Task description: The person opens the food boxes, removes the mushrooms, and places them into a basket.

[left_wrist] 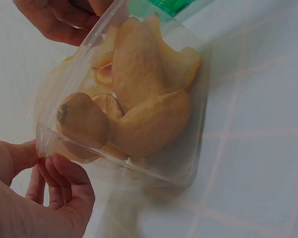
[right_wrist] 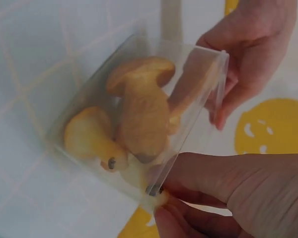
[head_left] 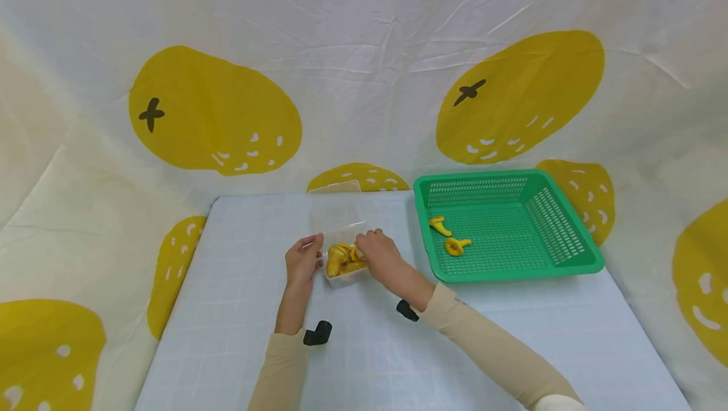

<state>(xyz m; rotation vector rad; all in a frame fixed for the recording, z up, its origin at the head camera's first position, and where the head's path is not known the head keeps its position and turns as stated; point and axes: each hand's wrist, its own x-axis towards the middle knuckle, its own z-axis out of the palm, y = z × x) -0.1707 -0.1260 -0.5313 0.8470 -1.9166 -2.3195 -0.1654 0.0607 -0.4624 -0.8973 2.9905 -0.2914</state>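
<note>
A clear plastic box [head_left: 345, 281] holds several toy-like yellow and brown mushrooms [head_left: 338, 258]; its clear lid [head_left: 335, 208] lies folded back behind it. At the box's left side, my left hand [head_left: 303, 260] pinches the rim between thumb and fingers; the left wrist view shows this hand [left_wrist: 54, 193] at the corner. Over the right side is my right hand [head_left: 382, 256]. In the right wrist view the right hand [right_wrist: 203, 198] pinches a pale mushroom [right_wrist: 156, 196] with a dark stem end at the box's rim. Its cap is hidden.
Right of the box stands a green slotted basket [head_left: 512, 272] with a yellow trumpet-shaped mushroom [head_left: 440, 226] and a second yellow mushroom [head_left: 455, 246] at its left side. A pale checked cloth [head_left: 239, 310] covers the table. Behind hangs a fruit-print curtain [head_left: 364, 82].
</note>
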